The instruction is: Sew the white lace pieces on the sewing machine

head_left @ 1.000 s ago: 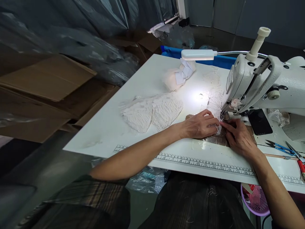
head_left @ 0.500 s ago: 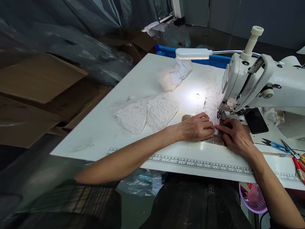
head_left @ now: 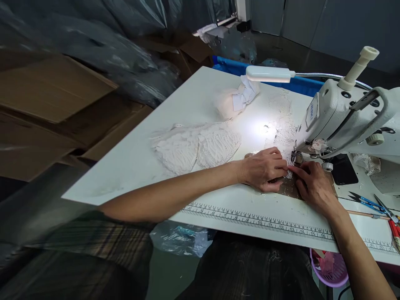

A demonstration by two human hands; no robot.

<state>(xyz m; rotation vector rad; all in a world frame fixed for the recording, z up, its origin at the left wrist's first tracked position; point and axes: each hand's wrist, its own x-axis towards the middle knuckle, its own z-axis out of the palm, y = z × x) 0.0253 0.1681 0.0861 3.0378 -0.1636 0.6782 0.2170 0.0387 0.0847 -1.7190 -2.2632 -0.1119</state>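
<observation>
White lace trim [head_left: 286,127] runs along the table under the needle area of a white sewing machine [head_left: 331,112]. My left hand [head_left: 264,170] lies just left of the presser foot [head_left: 296,157], its fingers curled closed on the near end of the lace. On the other side, my right hand [head_left: 316,186] rests on the brown machine plate [head_left: 289,189]. Its index finger reaches to the lace edge beside my left fingertips, and its thumb is spread apart from that finger. The fingertips partly hide the lace end.
White lace cup-shaped pieces [head_left: 196,146] and a sheer bundle [head_left: 234,100] lie to the left. A lamp [head_left: 270,74] hangs above. Right are a black phone [head_left: 343,170], blue snips [head_left: 368,202] and scissors [head_left: 386,208]. A printed ruler [head_left: 256,223] edges the table; cardboard boxes [head_left: 53,91] stand left.
The view has shifted a little, so the machine appears farther right and tilted. Both hands stay at the lace near the presser foot, with hardly any change in their pose.
</observation>
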